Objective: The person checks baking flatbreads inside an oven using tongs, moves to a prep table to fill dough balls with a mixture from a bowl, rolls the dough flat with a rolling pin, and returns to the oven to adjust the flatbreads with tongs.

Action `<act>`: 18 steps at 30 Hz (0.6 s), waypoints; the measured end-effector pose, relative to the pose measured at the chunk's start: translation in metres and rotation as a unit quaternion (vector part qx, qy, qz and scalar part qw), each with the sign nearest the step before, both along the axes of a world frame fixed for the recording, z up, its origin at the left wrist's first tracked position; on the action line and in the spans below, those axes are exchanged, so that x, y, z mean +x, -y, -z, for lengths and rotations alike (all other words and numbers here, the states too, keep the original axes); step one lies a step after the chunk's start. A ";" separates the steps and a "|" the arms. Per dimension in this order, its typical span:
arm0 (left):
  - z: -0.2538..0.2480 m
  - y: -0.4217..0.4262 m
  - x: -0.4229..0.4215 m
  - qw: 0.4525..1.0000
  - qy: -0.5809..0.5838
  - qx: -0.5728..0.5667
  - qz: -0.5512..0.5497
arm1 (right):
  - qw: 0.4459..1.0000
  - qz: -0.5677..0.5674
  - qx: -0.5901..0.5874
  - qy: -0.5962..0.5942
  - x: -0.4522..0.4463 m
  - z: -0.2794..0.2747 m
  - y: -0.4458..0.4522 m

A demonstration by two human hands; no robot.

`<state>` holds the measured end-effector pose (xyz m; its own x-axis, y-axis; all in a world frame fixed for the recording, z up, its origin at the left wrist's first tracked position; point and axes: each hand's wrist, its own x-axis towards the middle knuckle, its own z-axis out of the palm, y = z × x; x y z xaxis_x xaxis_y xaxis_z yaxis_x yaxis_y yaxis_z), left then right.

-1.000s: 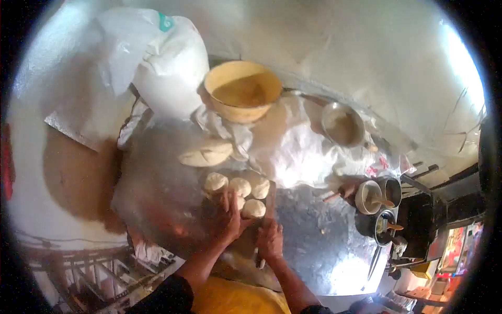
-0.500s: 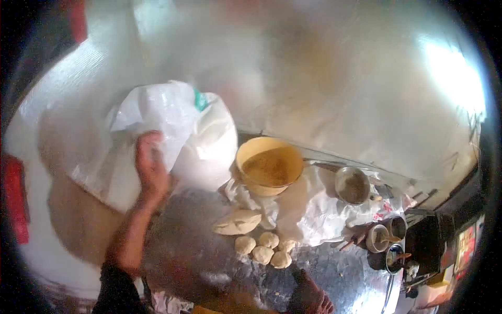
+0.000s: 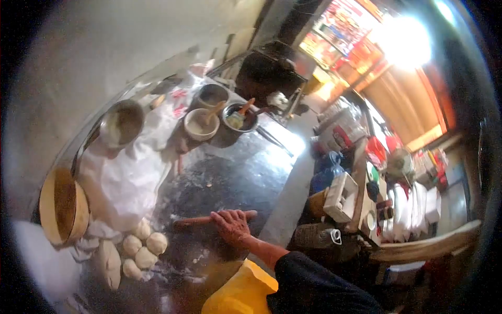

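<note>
My right hand (image 3: 231, 226) lies over a wooden rolling pin (image 3: 191, 222) on the dark worktop (image 3: 225, 175), its fingers wrapped over the pin. Left of the pin sits a cluster of several round dough balls (image 3: 145, 257), with a longer folded piece of dough (image 3: 110, 264) beside them. Loose flour dusts the surface near the dough. My left hand is out of view.
A yellow bowl (image 3: 81, 212) and a metal pan (image 3: 122, 123) stand along the wall by a white plastic sheet (image 3: 123, 180). At the far end are a bowl with a wooden-handled tool (image 3: 200, 125) and a dark bowl with a brush (image 3: 240, 118). Shelves with a white crate (image 3: 340, 198) stand right.
The view has swung to the right. My left hand, earlier by the large white bag, has left the view. My right hand now grips the rolling pin.
</note>
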<state>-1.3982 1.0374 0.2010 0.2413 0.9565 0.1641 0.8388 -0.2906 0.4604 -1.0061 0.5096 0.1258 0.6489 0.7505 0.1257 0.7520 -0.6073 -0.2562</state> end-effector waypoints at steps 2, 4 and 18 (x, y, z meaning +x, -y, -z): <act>0.015 0.033 0.037 0.999 -0.013 -0.026 0.038 | 1.000 0.008 0.003 -0.009 0.003 0.003 0.005; 0.021 0.061 0.066 0.996 -0.019 -0.049 0.069 | 0.999 -0.013 0.016 0.025 0.004 0.014 0.008; 0.027 0.134 0.106 0.985 -0.022 -0.104 0.135 | 0.999 -0.010 0.032 -0.012 0.002 0.006 0.005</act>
<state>-1.2923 0.9032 0.1737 0.4943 0.8681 -0.0452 0.7644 -0.4093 0.4981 -1.0040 0.5048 0.1194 0.6368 0.7545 0.1591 0.7575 -0.5736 -0.3118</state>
